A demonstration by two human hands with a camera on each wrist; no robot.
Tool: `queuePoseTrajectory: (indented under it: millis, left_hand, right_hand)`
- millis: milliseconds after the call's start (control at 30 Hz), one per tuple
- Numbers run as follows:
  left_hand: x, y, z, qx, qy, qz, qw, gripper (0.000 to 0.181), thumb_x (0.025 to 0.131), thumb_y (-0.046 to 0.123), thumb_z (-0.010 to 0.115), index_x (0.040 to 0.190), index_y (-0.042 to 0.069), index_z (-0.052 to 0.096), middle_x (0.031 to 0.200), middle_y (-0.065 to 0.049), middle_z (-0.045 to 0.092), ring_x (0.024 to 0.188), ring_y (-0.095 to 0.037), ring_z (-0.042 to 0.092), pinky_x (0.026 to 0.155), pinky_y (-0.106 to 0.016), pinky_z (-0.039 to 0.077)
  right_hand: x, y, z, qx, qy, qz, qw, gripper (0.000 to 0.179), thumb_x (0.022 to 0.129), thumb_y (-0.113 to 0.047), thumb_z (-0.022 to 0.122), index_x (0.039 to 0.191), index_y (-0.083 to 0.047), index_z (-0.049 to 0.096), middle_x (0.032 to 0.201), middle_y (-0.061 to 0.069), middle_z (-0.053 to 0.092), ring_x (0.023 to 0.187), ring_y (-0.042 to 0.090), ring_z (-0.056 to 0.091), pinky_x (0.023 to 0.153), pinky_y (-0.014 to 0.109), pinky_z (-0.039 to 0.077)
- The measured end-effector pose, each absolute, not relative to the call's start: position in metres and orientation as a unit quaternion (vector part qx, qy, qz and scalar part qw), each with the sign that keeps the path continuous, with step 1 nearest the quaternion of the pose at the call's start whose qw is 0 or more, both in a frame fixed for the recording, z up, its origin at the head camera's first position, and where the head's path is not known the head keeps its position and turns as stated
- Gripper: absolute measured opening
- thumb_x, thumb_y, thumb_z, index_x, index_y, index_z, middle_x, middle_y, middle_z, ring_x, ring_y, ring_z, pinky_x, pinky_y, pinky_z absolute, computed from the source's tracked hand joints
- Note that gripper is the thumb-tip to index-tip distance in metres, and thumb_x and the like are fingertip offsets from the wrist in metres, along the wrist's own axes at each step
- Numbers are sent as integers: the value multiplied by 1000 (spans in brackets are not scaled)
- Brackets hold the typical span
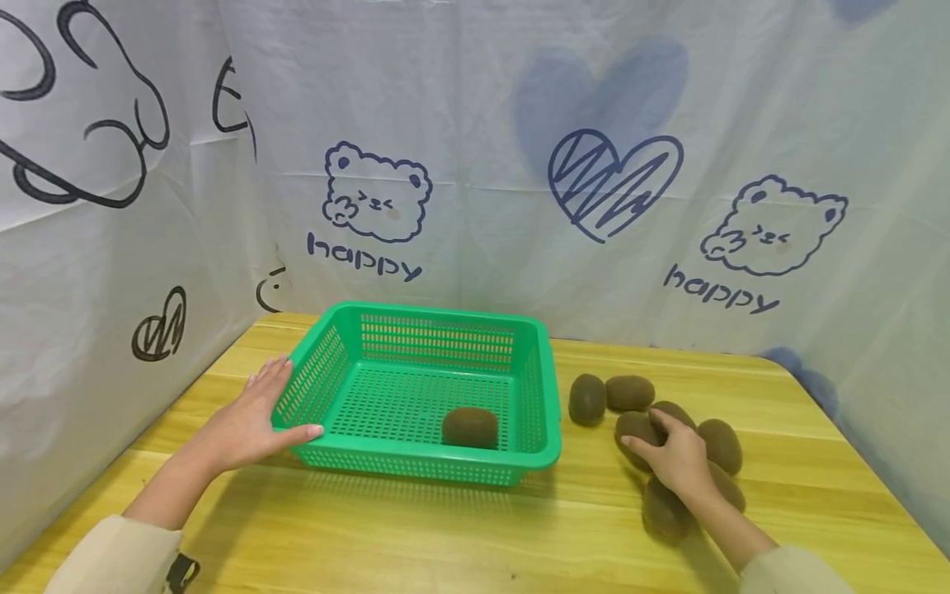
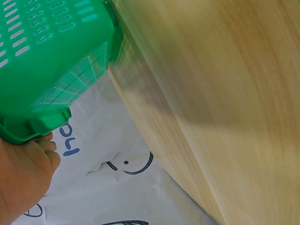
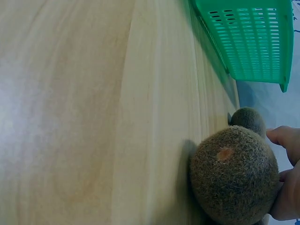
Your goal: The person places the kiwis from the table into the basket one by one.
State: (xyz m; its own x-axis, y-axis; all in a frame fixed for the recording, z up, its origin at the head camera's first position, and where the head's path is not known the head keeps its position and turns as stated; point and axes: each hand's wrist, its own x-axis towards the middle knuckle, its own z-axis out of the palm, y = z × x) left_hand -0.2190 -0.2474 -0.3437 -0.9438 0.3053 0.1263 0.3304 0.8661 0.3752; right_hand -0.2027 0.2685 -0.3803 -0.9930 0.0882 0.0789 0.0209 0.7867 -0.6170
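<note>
My left hand (image 1: 248, 417) rests on the left corner of the green plastic basket (image 1: 430, 464), fingers straight along its side and thumb spread over the front rim. In the left wrist view, the left hand's fingers (image 2: 41, 152) lie right at the rim. One brown kiwi (image 1: 470, 428) lies inside the basket, near its front right. Over at the right, my right hand (image 1: 679, 454) pinches a kiwi (image 1: 633, 436) between thumb and fingers within a cluster. Close in the right wrist view is another fuzzy kiwi (image 3: 234, 176), just under the hand.
Two kiwis stand between basket and cluster, one upright kiwi (image 1: 587, 400) and one lying kiwi (image 1: 630, 393). More kiwis crowd around the right hand, such as a kiwi (image 1: 720, 446) behind it. White printed cloth (image 1: 475, 107) hangs behind the wooden table (image 1: 416, 536).
</note>
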Motion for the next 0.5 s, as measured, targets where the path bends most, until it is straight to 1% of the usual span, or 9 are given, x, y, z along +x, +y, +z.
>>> queuePoseTrajectory:
  millis: [167, 267, 367, 500]
  left_hand:
    - [-219, -247, -344, -166, -964, -204, 30, 105, 81, 55, 59, 146, -8, 6, 152, -29, 2, 140, -48, 3, 111, -63, 11]
    - [-219, -247, -344, -164, -965, -204, 30, 105, 81, 55, 59, 146, -8, 6, 152, -29, 2, 140, -48, 3, 110, -63, 11]
    - [-219, -248, -344, -162, -965, -203, 29, 105, 81, 55, 59, 146, -8, 5, 152, -29, 2, 140, -48, 3, 110, -64, 11]
    - [-220, -248, -345, -165, -964, -206, 30, 105, 81, 55, 59, 146, -8, 5, 152, -30, 2, 140, -48, 3, 111, -62, 10]
  right_hand:
    - [-204, 268, -380, -21, -946, 320, 53, 65, 86, -22, 65, 134, 12, 38, 136, 33, 41, 125, 50, 37, 102, 57, 38]
    - [-205, 268, -381, -14, -948, 313, 54, 63, 85, -20, 66, 133, 12, 41, 134, 33, 43, 124, 51, 38, 100, 58, 38]
    - [-207, 268, -381, -3, -952, 303, 52, 62, 83, -21, 68, 130, 11, 44, 131, 33, 47, 118, 51, 44, 95, 56, 44]
    - [-209, 267, -382, 18, -955, 293, 43, 61, 80, -21, 72, 127, 10, 49, 123, 34, 52, 108, 49, 53, 85, 49, 52]
